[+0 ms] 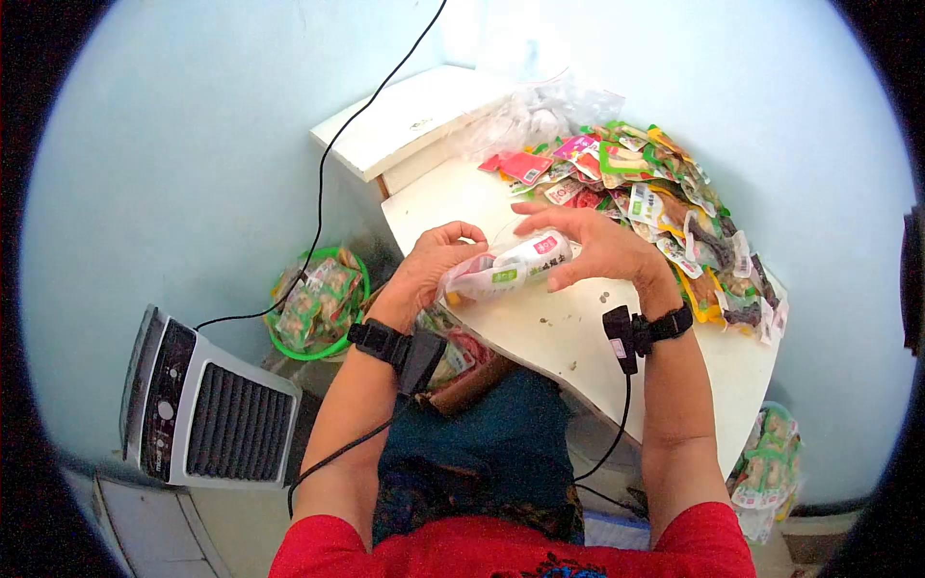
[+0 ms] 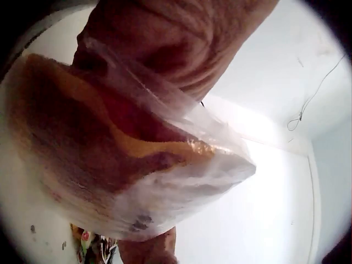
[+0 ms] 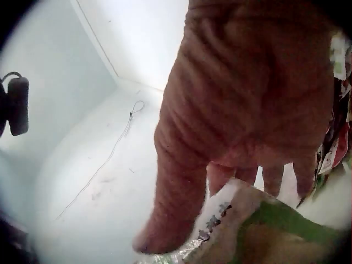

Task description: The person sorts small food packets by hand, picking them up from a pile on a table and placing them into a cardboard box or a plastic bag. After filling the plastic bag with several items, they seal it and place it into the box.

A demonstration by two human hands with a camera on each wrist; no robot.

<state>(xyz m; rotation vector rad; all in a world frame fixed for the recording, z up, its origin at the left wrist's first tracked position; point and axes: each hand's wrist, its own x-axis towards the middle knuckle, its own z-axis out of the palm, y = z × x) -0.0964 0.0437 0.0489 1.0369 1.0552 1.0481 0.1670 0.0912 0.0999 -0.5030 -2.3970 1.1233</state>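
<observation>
My left hand (image 1: 438,260) grips the edge of a clear plastic bag (image 2: 181,203). Inside the bag lies a mostly white printed snack packet (image 1: 525,262) with green and pink labels, and in the left wrist view a brown and yellowish packet shows through the film. At the packet's far end, my right hand (image 1: 607,249) is spread, fingers along the upper side and thumb below. In the right wrist view the thumb (image 3: 170,214) stands well apart from the fingers, with a packet corner between them. The left fingertips are mostly hidden by the bag in the left wrist view.
A heap of snack packets (image 1: 665,193) covers the table's (image 1: 462,207) back right, with crumpled clear bags (image 1: 540,111) behind. Green baskets of packets stand at left (image 1: 318,303) and lower right (image 1: 766,462). An air cooler (image 1: 236,414) is at left; a black cable (image 1: 321,183) runs past it.
</observation>
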